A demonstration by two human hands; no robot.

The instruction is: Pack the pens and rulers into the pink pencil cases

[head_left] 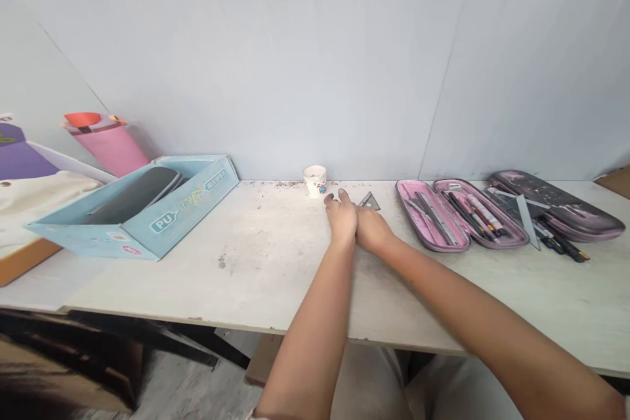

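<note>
My hands meet over the middle of the table, touching each other. My left hand is closed, with its thumb and a fingertip raised; what it grips, if anything, is hidden. My right hand is closed against it, its fingers mostly covered by the left. A small grey triangular set square sticks out past the knuckles of my right hand, which appears to hold it; its lower part is hidden. Just behind my left hand stands a white paper cup with a printed picture.
On the right lie an open pink-lined pencil case with pens and rulers, another set square, loose pens and a closed dark case. At left, a light-blue box holds a dark case, near a pink pouch.
</note>
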